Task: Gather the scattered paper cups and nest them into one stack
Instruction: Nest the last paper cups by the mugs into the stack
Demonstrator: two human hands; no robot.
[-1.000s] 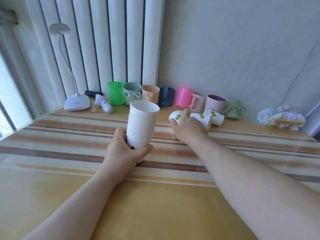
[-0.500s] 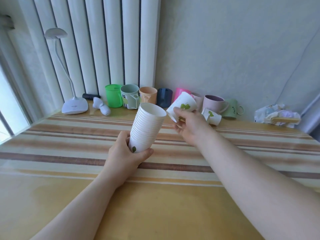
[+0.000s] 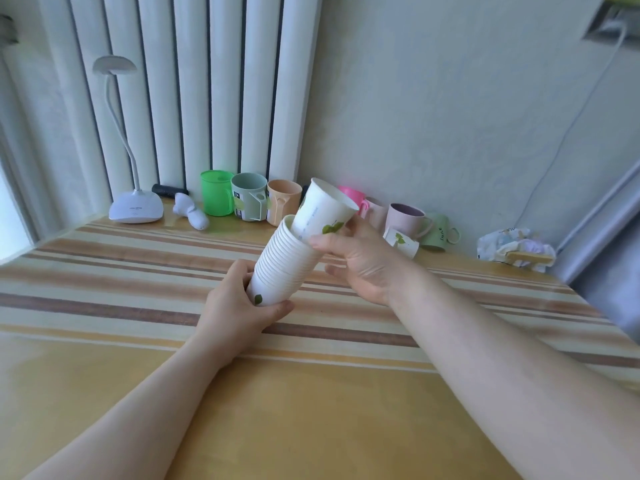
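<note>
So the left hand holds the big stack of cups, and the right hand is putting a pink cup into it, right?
Not quite. The cup going into the stack is white paper with a green leaf, not pink, as the head view shows. The rest is right: the left hand holds the stack and the right hand is putting the cup in.

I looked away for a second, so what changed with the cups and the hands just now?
The right hand took one paper cup off the table, lifted it leftward and slid its base into the top of the stack. The left hand tilted the stack to the right to meet it and kept gripping its bottom. One loose cup stayed lying on the table; the mugs stayed put.
</note>
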